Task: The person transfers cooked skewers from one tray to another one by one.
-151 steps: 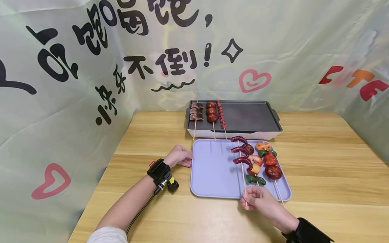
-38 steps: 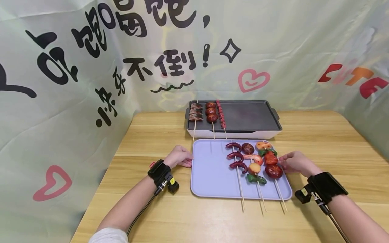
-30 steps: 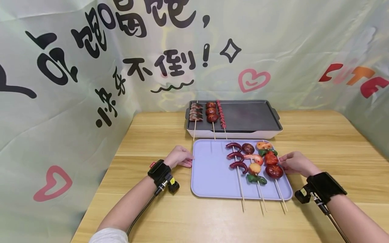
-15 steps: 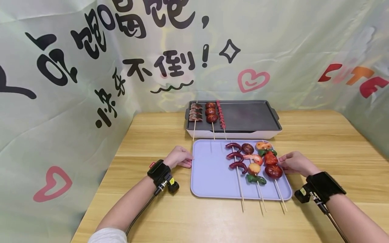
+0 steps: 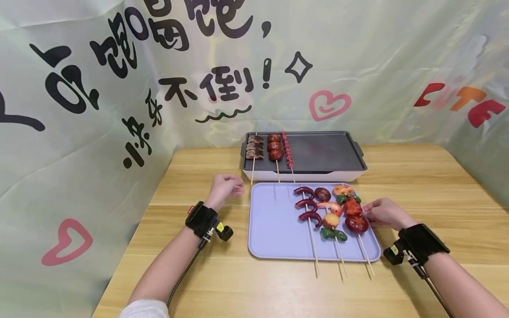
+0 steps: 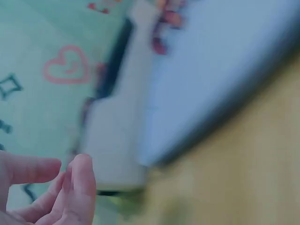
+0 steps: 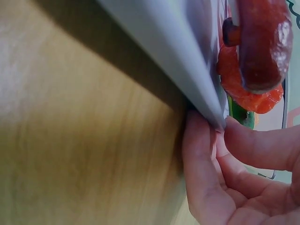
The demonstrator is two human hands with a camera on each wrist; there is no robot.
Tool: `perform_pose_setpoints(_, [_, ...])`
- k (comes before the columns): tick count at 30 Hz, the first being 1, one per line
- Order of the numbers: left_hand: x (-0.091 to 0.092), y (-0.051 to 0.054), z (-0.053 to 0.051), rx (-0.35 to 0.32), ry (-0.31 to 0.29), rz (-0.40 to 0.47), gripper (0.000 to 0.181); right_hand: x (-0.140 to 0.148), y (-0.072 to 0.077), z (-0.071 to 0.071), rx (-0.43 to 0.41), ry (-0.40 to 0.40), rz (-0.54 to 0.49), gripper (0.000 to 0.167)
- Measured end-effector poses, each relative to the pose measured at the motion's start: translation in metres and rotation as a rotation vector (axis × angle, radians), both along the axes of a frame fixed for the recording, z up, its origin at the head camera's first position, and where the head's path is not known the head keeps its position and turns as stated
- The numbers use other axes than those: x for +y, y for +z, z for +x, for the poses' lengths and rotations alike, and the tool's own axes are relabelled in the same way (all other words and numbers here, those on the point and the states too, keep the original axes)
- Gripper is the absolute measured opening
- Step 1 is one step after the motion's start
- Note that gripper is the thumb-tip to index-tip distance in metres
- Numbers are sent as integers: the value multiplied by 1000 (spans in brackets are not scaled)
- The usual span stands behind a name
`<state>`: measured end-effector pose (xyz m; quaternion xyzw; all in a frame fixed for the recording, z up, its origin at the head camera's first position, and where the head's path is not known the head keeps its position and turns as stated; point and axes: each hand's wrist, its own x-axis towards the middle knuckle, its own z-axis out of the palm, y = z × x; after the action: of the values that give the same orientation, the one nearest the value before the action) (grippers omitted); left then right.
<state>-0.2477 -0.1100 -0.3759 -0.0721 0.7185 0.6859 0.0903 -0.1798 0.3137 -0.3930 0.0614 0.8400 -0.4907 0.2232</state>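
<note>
My left hand [image 5: 224, 190] hovers over the table by the tray's upper left corner, apart from the tray and holding nothing. In the left wrist view its fingers [image 6: 83, 176] are loosely bent. At the other side, my right hand [image 5: 386, 213] pinches the right rim of the lavender tray [image 5: 278, 229]. The right wrist view shows the thumb over the rim [image 7: 206, 98] and fingers below. Three skewers lie on the tray's right half: an octopus-tentacle skewer [image 5: 311, 216], a mixed skewer [image 5: 332, 221] with shrimp and green pepper, and another mixed skewer [image 5: 356, 224] with a mushroom.
Behind the tray stands a dark griddle [image 5: 326, 152] with a white base. On its left part lie a fish skewer [image 5: 255, 146], a mushroom skewer [image 5: 275, 148] and a thin red skewer [image 5: 288, 150]; their sticks overhang the front. A printed cloth [image 5: 370, 53] surrounds the table.
My left hand has let go of the tray's left rim and moved up and left. Earlier, my right hand laid down the octopus skewer, then took the tray's right rim.
</note>
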Motion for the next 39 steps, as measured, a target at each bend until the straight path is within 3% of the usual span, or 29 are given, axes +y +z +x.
perform_pose_setpoints(6, [20, 32, -9, 45, -47, 32, 21, 1, 0, 0, 8, -1, 6, 19])
perform_pose_setpoints(13, [57, 47, -15, 4, -150, 2, 23, -1, -3, 1, 6, -8, -28, 17])
perform_pose_setpoints(17, [77, 49, -17, 18, -212, 9, 25, -1, -5, 2, 11, -5, -47, 16])
perform_pose_setpoints(22, [98, 50, -21, 32, -268, -73, 23, 0, -4, 2, 11, -11, -37, 16])
perform_pose_setpoints(31, [119, 44, -27, 29, -223, -200, 15, -1, -3, 2, 6, -12, -48, 15])
perform_pose_setpoints(39, [135, 42, -34, 3, -206, -373, 18, -1, -4, 3, 20, -11, -44, 18])
